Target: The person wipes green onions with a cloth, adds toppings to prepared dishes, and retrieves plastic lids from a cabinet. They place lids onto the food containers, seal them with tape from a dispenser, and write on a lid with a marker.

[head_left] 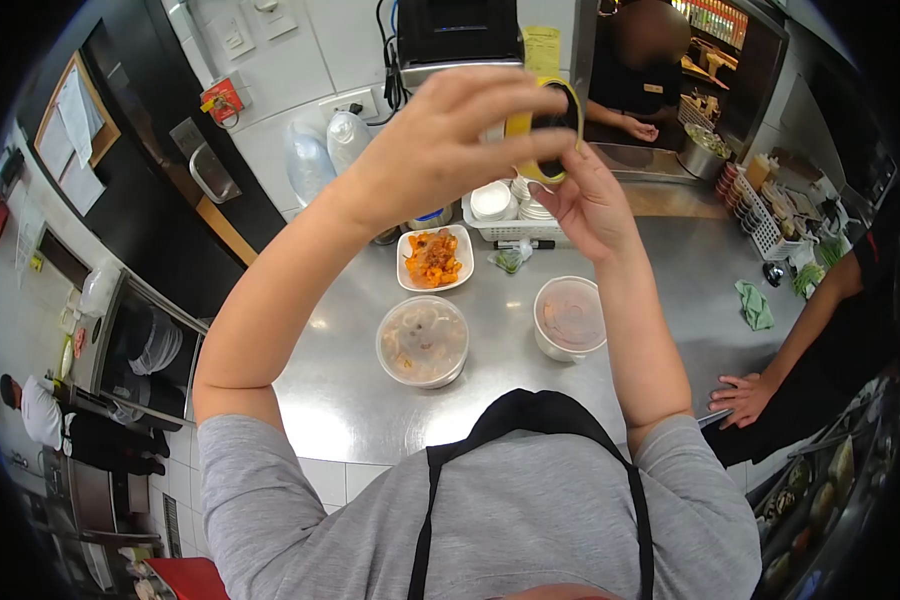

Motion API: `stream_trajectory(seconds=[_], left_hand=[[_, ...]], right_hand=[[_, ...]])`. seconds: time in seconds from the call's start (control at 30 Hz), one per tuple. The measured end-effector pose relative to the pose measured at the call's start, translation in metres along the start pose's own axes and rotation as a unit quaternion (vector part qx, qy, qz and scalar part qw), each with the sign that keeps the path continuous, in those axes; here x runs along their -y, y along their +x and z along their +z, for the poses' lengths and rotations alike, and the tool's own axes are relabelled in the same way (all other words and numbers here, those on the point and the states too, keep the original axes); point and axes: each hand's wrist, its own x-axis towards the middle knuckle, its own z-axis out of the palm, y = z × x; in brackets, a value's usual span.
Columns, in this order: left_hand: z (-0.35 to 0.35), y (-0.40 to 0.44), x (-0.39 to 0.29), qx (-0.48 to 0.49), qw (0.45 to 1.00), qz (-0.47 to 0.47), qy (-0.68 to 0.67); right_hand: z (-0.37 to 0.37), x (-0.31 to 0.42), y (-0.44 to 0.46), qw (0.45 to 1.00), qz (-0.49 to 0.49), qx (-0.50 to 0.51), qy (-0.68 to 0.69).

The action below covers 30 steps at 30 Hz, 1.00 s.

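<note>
Both hands are raised in front of me above the counter, around a roll of yellow tape point(518, 128). My left hand point(445, 140), a little blurred, has its fingers across the roll from the left. At the roll's lower right edge, my right hand point(592, 205) pinches it; whether it grips a loose tape end I cannot tell. Below stand a lidded clear round container point(422, 342) of food and a second lidded tub point(568, 318) with reddish contents. A white square bowl point(435, 257) holds orange food pieces.
On the steel counter point(340, 400) lie a black marker point(526, 244) and a small green-filled bag point(511, 261). Behind is a basket of white lids point(495, 203) below a black printer point(458, 35). A co-worker's hand point(740, 400) rests at right; another person point(635, 80) stands behind the pass window.
</note>
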Motion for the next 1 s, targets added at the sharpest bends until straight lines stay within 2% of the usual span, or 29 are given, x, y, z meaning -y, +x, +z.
stream_trajectory(seconds=[0.07, 0.1, 0.17, 0.2, 0.23, 0.3, 0.4, 0.5, 0.6, 0.63, 0.7, 0.83, 0.9, 0.93, 0.97, 1.0], left_hand=[[0.000, 0.001, 0.003, -0.004, 0.987, -0.100, -0.122], [0.000, 0.003, 0.001, -0.005, 0.988, -0.097, -0.124], [-0.002, 0.006, -0.003, 0.018, 0.932, -0.197, -0.303], [-0.001, 0.006, -0.004, 0.043, 0.912, -0.236, -0.334], [-0.001, 0.007, -0.004, 0.043, 0.912, -0.234, -0.334], [-0.002, 0.011, -0.006, 0.038, 0.862, -0.337, -0.377], [0.000, 0.007, -0.007, 0.054, 0.874, -0.323, -0.360], [0.004, 0.004, -0.016, 0.098, 0.886, -0.317, -0.325], [0.015, 0.001, -0.025, 0.004, 0.848, -0.410, -0.337], [0.019, -0.001, -0.026, 0.004, 0.847, -0.412, -0.336], [0.026, -0.005, -0.026, -0.020, 0.801, -0.453, -0.391], [0.025, -0.010, -0.033, -0.007, 0.799, -0.457, -0.390], [0.033, -0.015, -0.040, -0.030, 0.832, -0.459, -0.309], [0.041, -0.020, -0.038, -0.046, 0.857, -0.422, -0.291], [0.046, -0.024, -0.036, -0.046, 0.857, -0.423, -0.291], [0.050, -0.027, -0.033, -0.058, 0.832, -0.412, -0.366]], right_hand=[[-0.012, -0.006, 0.001, 0.999, 0.012, 0.018, 0.035], [-0.013, -0.006, 0.001, 0.996, 0.028, 0.040, 0.071], [-0.009, -0.010, -0.004, 0.996, 0.029, 0.024, 0.084], [-0.010, -0.012, -0.004, 0.993, 0.030, 0.052, 0.098], [-0.009, -0.014, -0.004, 0.990, 0.032, 0.079, 0.113], [-0.009, -0.019, -0.006, 0.989, 0.034, 0.070, 0.128], [-0.012, -0.022, -0.005, 0.978, 0.069, 0.118, 0.159], [-0.010, -0.025, -0.005, 0.982, 0.070, 0.103, 0.145], [-0.008, -0.032, 0.001, 0.980, 0.056, 0.073, 0.175], [-0.009, -0.034, 0.003, 0.980, 0.058, 0.074, 0.176], [-0.012, -0.037, 0.007, 0.977, 0.064, 0.083, 0.187], [-0.008, -0.038, 0.009, 0.984, 0.076, 0.048, 0.154], [-0.006, -0.042, 0.012, 0.991, 0.052, 0.029, 0.118], [-0.006, -0.043, 0.011, 0.991, 0.055, 0.029, 0.120], [-0.007, -0.044, 0.010, 0.990, 0.079, 0.039, 0.109], [-0.009, -0.045, 0.010, 0.989, 0.102, 0.050, 0.097]])
